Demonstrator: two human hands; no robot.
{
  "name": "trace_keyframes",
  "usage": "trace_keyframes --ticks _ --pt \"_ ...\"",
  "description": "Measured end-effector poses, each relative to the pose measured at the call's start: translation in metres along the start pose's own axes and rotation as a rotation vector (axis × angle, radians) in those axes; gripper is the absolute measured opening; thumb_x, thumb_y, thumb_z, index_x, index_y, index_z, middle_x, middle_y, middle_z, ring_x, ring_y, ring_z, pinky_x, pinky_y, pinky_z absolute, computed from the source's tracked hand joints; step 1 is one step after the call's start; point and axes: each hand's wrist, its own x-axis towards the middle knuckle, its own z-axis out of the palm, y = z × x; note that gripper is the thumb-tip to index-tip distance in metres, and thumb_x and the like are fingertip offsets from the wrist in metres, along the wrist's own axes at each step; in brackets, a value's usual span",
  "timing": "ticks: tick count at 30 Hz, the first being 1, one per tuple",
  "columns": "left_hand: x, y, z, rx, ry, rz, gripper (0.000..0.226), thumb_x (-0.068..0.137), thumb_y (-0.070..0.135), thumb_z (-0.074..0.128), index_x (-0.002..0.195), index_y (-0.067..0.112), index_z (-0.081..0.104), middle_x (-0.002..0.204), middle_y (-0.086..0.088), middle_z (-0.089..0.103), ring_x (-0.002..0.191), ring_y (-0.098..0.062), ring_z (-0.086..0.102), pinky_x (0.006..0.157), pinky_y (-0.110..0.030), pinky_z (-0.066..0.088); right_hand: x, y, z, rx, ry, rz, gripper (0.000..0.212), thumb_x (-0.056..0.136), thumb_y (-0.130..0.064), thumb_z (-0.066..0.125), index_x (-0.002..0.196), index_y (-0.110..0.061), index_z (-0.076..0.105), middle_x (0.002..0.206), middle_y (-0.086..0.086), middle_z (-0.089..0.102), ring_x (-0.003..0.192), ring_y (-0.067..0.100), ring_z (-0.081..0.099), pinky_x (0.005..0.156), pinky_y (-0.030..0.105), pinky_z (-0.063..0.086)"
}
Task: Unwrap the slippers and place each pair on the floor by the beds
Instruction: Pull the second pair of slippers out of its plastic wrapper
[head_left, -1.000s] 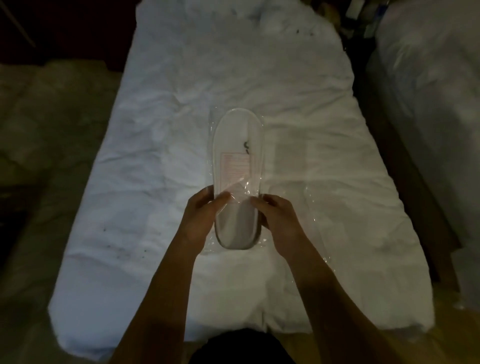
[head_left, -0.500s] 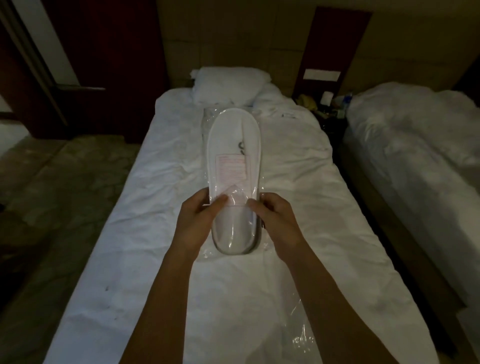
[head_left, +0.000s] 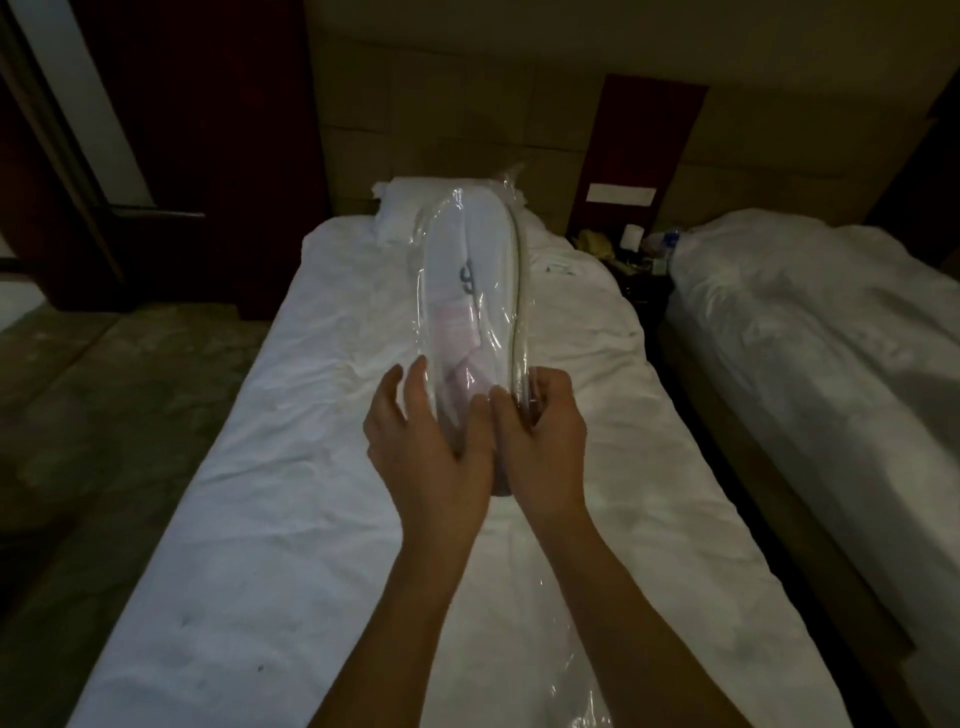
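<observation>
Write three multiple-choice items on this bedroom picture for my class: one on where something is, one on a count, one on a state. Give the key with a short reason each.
1. Where is the pillow?
A. at the head of the near bed
B. on the floor
C. on the far bed

2. How many beds show?
A. one
B. two
C. three

3. What state are the slippers in?
A. bare on the floor
B. still in clear wrap
C. worn on feet

Key: 1 A, it lies at the top of the near bed. 2 B, a second bed stands at right. 3 B, shiny film covers them between the left hand and right hand.
</observation>
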Motion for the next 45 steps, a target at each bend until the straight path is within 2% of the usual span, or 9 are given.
trace_keyframes --ticks 3,8,14,18,22,28,32,41,45 --pt "0.009 0.016 -0.005 -0.04 -0.01 0.122 0.047 0.093 0.053 0.043 0.131 0.027 0.053 0.132 0.001 0.05 0.118 -0.013 0.05 0.095 -0.036 0.051 0.004 -0.024 0.0 0.045 0.035 -0.13 0.014 0.089 -0.023 0.064 0.099 -0.022 0.053 0.078 -0.006 0.057 0.067 0.009 0.057 0.064 0.028 0.052" --pt "0.031 0.028 -0.014 -0.475 -0.192 0.036 0.042 0.091 0.052 0.052 0.13 0.036 0.052 0.118 0.017 0.058 0.102 0.009 0.06 0.069 -0.006 0.051 0.012 -0.048 0.005 0.222 -0.045 -0.136 0.021 0.087 -0.02 0.069 0.102 -0.023 0.055 0.096 0.0 0.062 0.084 0.016 0.065 0.069 0.04 0.058" --pt "0.049 0.024 -0.015 -0.651 -0.229 -0.114 0.014 0.087 0.042 0.062 0.096 0.033 0.067 0.088 0.009 0.074 0.085 -0.005 0.071 0.065 -0.015 0.053 0.009 -0.053 0.01 -0.051 -0.128 -0.43 0.028 0.084 -0.02 0.07 0.108 -0.011 0.06 0.104 0.002 0.058 0.096 0.014 0.058 0.082 0.03 0.052" --pt "0.071 0.013 -0.026 -0.732 -0.285 -0.213 0.011 0.088 0.036 0.063 0.087 0.033 0.073 0.089 0.001 0.076 0.086 -0.012 0.073 0.077 -0.032 0.059 0.016 -0.048 -0.001 -0.043 -0.271 -0.453 0.024 0.092 -0.016 0.057 0.114 -0.008 0.063 0.109 0.004 0.062 0.102 0.014 0.058 0.09 0.034 0.049" --pt "0.09 0.008 -0.031 -0.785 -0.371 -0.304 0.02 0.092 0.034 0.059 0.085 0.037 0.077 0.09 0.006 0.078 0.083 -0.009 0.074 0.066 -0.022 0.058 0.019 -0.044 -0.006 -0.166 -0.285 -0.547 0.037 0.084 -0.012 0.039 0.108 -0.008 0.067 0.107 0.006 0.062 0.098 0.02 0.057 0.088 0.034 0.048" --pt "0.11 0.005 -0.038 -0.657 -0.401 -0.316 0.033 0.091 0.05 0.054 0.116 0.032 0.066 0.119 -0.003 0.069 0.114 -0.027 0.062 0.1 -0.048 0.048 0.011 -0.041 0.003 -0.491 -0.345 -0.637 0.026 0.08 -0.012 0.06 0.105 -0.015 0.065 0.102 0.002 0.057 0.091 0.019 0.054 0.075 0.03 0.047" --pt "0.11 0.013 -0.035 -0.558 -0.392 -0.309 0.021 0.092 0.051 0.051 0.081 0.041 0.065 0.085 0.021 0.069 0.091 -0.006 0.064 0.084 -0.03 0.052 0.014 -0.047 0.007 -0.557 -0.29 -0.635 0.02 0.08 -0.017 0.063 0.099 -0.016 0.063 0.096 0.002 0.061 0.087 0.02 0.057 0.073 0.034 0.047" --pt "0.114 0.009 -0.031 -0.597 -0.53 -0.136 0.019 0.083 0.022 0.073 0.091 0.038 0.066 0.079 0.027 0.074 0.073 0.01 0.069 0.055 -0.006 0.05 0.011 -0.046 0.016 -0.744 -0.305 -0.618 0.018 0.077 -0.001 0.067 0.095 -0.005 0.067 0.09 0.01 0.063 0.084 0.026 0.058 0.071 0.035 0.046" --pt "0.118 0.012 -0.025 -0.665 -0.54 -0.181 0.016 0.084 0.02 0.072 0.095 0.031 0.069 0.086 0.016 0.077 0.08 -0.002 0.073 0.06 -0.015 0.055 0.007 -0.042 0.023 -0.702 -0.375 -0.641 0.023 0.082 0.005 0.054 0.104 0.0 0.061 0.1 0.016 0.062 0.093 0.031 0.057 0.087 0.038 0.046"
